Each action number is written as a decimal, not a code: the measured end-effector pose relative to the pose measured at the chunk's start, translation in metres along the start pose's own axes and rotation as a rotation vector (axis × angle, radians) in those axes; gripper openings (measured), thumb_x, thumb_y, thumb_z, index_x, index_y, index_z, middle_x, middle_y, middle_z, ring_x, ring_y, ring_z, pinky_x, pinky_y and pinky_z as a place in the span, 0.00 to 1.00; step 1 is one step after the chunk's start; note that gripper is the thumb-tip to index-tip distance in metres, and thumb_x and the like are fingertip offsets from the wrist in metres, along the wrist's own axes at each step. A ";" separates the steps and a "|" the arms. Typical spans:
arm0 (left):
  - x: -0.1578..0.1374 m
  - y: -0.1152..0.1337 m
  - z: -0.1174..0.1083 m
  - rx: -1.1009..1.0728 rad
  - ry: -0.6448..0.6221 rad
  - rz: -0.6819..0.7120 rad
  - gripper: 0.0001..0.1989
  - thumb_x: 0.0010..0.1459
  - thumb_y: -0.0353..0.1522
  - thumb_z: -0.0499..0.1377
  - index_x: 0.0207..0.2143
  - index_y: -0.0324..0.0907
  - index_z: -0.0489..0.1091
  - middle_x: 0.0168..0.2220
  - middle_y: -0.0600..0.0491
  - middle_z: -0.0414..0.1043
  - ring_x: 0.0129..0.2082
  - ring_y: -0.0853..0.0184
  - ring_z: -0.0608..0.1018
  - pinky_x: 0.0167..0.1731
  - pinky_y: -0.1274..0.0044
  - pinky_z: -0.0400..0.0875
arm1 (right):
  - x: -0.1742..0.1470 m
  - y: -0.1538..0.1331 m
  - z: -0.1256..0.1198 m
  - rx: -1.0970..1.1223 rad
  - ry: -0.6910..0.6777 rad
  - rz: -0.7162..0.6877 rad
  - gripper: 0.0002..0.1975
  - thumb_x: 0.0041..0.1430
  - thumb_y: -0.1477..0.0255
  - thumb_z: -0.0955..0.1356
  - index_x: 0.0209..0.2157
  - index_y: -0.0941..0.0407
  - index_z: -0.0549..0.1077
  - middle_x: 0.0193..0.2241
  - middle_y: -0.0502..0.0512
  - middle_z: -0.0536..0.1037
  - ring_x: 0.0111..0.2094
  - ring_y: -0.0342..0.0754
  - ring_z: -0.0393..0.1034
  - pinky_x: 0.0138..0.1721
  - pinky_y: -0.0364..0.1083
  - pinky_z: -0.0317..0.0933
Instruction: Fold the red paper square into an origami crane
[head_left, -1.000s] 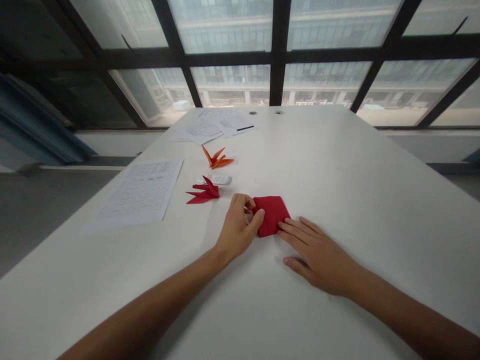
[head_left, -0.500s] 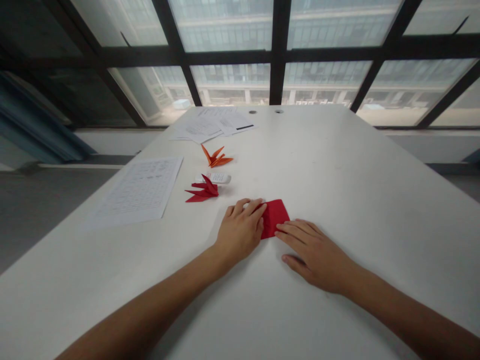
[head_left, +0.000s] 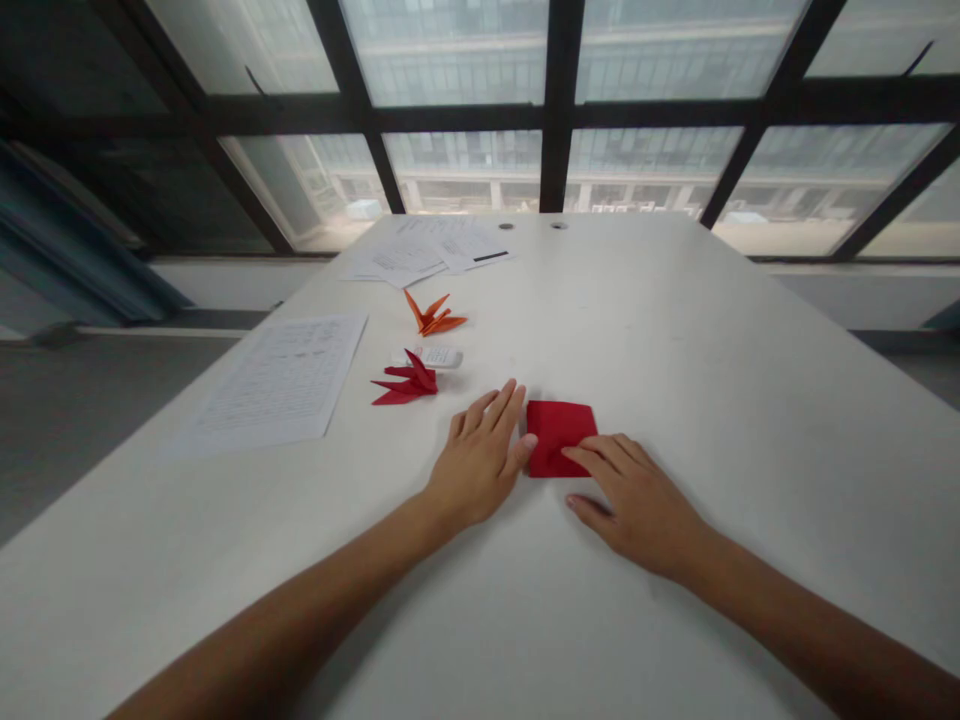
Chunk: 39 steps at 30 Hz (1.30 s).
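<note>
- Red folded paper [head_left: 559,425] lies flat on the white table [head_left: 712,370], between the two hands.
- Left hand [head_left: 476,460] is spread palm down, fingers straight, gripping nothing; its thumb seems to touch the paper's left edge, though the view is too soft to be sure.
- Right hand [head_left: 641,505] is loosely open, fingertips laid over the paper's right side, thumb apart, nothing pinched.
- Red origami piece [head_left: 420,381] sits beyond the left hand, beside a white object [head_left: 446,357].
- Orange origami piece [head_left: 433,322] stands farther back.
</note>
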<state>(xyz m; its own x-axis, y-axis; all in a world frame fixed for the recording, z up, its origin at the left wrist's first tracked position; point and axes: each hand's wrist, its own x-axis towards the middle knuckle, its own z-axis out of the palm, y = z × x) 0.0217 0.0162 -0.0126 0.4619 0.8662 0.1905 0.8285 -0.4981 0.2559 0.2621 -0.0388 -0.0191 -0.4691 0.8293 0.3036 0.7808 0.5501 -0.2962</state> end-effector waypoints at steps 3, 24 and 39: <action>0.000 -0.001 -0.004 -0.103 0.027 -0.056 0.32 0.75 0.47 0.39 0.75 0.44 0.45 0.75 0.45 0.48 0.71 0.53 0.57 0.65 0.55 0.59 | 0.001 0.001 0.001 -0.040 0.044 0.035 0.25 0.63 0.64 0.72 0.58 0.60 0.71 0.52 0.66 0.76 0.52 0.62 0.69 0.55 0.63 0.67; -0.008 0.026 -0.008 -0.032 0.049 0.515 0.16 0.68 0.33 0.55 0.57 0.44 0.69 0.60 0.51 0.74 0.57 0.57 0.74 0.56 0.62 0.61 | 0.010 0.014 -0.015 1.022 0.220 0.708 0.16 0.60 0.63 0.71 0.46 0.54 0.70 0.44 0.58 0.82 0.40 0.54 0.81 0.44 0.54 0.76; -0.002 0.017 -0.009 -0.042 -0.062 0.373 0.15 0.69 0.37 0.56 0.53 0.40 0.72 0.51 0.46 0.75 0.55 0.55 0.72 0.58 0.61 0.68 | 0.009 0.039 -0.038 0.366 -0.068 0.499 0.13 0.62 0.70 0.66 0.45 0.52 0.78 0.24 0.46 0.79 0.23 0.45 0.69 0.25 0.44 0.59</action>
<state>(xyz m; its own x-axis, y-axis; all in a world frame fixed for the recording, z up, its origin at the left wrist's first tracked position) 0.0323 0.0052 -0.0001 0.7485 0.6252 0.2211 0.5866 -0.7797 0.2190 0.3042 -0.0139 0.0066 -0.1189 0.9929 -0.0060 0.7262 0.0828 -0.6824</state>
